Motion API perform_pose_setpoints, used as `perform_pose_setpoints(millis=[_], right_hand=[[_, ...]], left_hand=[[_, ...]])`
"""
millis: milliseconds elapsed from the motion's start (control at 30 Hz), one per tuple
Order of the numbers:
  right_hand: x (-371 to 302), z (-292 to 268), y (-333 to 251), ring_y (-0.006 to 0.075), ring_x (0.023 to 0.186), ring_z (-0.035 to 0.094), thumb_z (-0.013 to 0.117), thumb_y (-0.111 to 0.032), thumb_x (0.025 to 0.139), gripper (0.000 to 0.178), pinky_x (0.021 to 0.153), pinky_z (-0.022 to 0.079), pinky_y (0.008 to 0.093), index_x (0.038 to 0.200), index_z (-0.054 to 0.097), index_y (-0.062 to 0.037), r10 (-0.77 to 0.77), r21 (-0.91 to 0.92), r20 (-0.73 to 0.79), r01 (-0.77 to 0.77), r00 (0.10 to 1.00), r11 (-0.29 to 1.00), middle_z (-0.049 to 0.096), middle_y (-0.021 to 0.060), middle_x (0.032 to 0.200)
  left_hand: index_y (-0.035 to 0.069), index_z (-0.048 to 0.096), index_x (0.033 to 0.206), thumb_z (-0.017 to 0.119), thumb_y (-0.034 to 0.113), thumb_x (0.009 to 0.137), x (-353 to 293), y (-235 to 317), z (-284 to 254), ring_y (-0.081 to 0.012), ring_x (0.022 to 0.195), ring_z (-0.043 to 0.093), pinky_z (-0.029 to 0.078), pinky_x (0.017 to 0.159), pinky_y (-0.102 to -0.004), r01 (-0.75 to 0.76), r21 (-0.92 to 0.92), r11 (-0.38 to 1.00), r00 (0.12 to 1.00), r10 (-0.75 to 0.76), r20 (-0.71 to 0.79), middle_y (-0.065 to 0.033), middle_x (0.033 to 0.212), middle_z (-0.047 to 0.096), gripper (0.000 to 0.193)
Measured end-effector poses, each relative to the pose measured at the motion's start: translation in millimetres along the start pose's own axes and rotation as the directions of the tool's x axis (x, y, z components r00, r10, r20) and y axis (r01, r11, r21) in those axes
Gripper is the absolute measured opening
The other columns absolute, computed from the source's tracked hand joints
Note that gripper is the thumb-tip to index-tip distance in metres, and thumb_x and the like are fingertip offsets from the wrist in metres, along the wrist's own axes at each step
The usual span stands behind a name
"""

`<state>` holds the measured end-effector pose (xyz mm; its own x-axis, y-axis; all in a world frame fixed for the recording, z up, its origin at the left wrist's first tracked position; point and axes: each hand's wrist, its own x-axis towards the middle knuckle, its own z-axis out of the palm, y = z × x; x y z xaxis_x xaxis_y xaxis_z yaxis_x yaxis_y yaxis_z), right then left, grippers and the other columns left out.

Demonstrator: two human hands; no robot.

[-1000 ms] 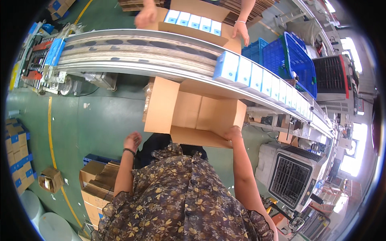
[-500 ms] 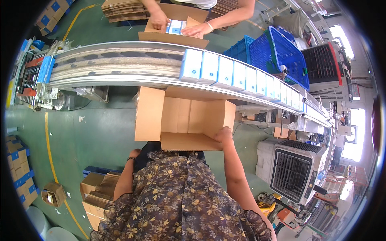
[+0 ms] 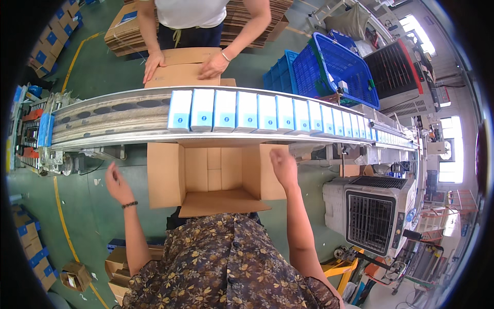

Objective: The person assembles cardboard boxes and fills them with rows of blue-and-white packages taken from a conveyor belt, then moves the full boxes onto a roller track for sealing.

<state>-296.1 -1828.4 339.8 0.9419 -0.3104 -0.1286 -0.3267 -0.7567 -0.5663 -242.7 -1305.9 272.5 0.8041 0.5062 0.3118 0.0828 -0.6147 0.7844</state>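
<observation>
An open cardboard carton (image 3: pixel 220 202) stands in front of me against the near side of the conveyor, its flaps spread and its inside bare. Left of it, my left hand (image 3: pixel 119 184) is raised with loosely bent fingers, apart from the carton and holding nothing. At the carton's right flap (image 3: pixel 268 180) is my right hand (image 3: pixel 284 166); its fingers are smeared by motion, and I cannot tell whether they touch the flap. On the conveyor belt (image 3: pixel 116 116), a row of white-and-blue boxes (image 3: pixel 224 110) stands just beyond the carton.
Across the conveyor, a co-worker's hands (image 3: pixel 215 66) press on the flaps of another carton (image 3: pixel 180 74). Blue crates (image 3: pixel 329 69) stand behind the belt at right. A large air cooler (image 3: pixel 370 216) is to my right. Folded cardboard (image 3: pixel 117 270) lies at lower left.
My left hand has risen from beside my body to the carton's left. My right hand has moved up along the flap. More boxes have come leftward, and the co-worker's carton flaps are now folded over.
</observation>
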Motion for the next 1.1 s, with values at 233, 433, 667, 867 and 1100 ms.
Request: perform_pose_setpoints(millis=[233, 433, 667, 867, 1100], right_hand=[[83, 16, -74, 0.0386, 0.107, 0.055, 0.070, -0.028, 0.085, 0.050, 0.090, 0.048, 0.0400, 0.118, 0.058, 0.0073, -0.492, -0.377, -0.285, 0.376, 0.823, 0.847, 0.059, 0.0239, 0.121], [97, 27, -132, 0.0342, 0.100, 0.058, 0.072, -0.041, 0.083, 0.071, 0.087, 0.050, 0.0369, 0.122, 0.053, 0.0147, -0.320, -0.517, -0.047, 0.251, 0.946, 0.818, 0.061, 0.0268, 0.112], [136, 65, -150, 0.0400, 0.098, 0.063, 0.073, -0.055, 0.079, 0.113, 0.079, 0.054, 0.0411, 0.143, 0.016, 0.0189, -0.099, -0.104, 0.051, 0.104, 0.994, 0.989, 0.057, 0.0316, 0.118], [90, 9, -164, 0.0409, 0.117, 0.056, 0.078, -0.048, 0.075, 0.116, 0.097, 0.046, 0.0391, 0.146, 0.012, 0.0152, -0.157, 0.101, -0.051, 0.161, 0.986, 0.982, 0.052, 0.0335, 0.128], [-38, -26, -108, 0.0289, 0.126, 0.047, 0.067, -0.022, 0.087, 0.085, 0.104, 0.039, 0.0375, 0.148, 0.016, 0.0088, -0.307, 0.352, -0.344, 0.425, 0.887, 0.834, 0.041, 0.0256, 0.140]], left_hand=[[0.002, 0.053, 0.128, 0.069, 0.034, 0.088, 43, 119, 123, -0.0270, 0.094, 0.063, 0.052, 0.083, -0.0365, -0.116, -0.037, 0.993, 0.901, 0.120, 0.418, -0.0160, 0.113, 0.063, 0.053], [-0.003, 0.055, 0.117, 0.071, 0.053, 0.080, 81, 147, 136, -0.0388, 0.103, 0.062, 0.050, 0.088, -0.0425, -0.124, 0.164, 0.979, 0.801, 0.001, 0.599, -0.0230, 0.113, 0.064, 0.069], [-0.004, 0.049, 0.117, 0.071, 0.065, 0.074, 102, 132, 130, -0.0357, 0.096, 0.067, 0.052, 0.082, -0.0394, -0.116, 0.229, 0.966, 0.771, -0.058, 0.634, -0.0236, 0.102, 0.068, 0.084], [0.000, 0.050, 0.115, 0.079, 0.040, 0.078, 88, 153, 75, -0.0249, 0.097, 0.066, 0.050, 0.083, -0.0362, -0.072, -0.147, 0.987, 0.868, 0.134, 0.478, -0.0156, 0.103, 0.068, 0.062], [-0.003, 0.042, 0.135, 0.083, 0.051, 0.065, 14, 285, -78, -0.0370, 0.108, 0.057, 0.047, 0.092, -0.0441, -0.542, 0.086, 0.836, 0.778, 0.461, 0.427, -0.0216, 0.121, 0.054, 0.098]])
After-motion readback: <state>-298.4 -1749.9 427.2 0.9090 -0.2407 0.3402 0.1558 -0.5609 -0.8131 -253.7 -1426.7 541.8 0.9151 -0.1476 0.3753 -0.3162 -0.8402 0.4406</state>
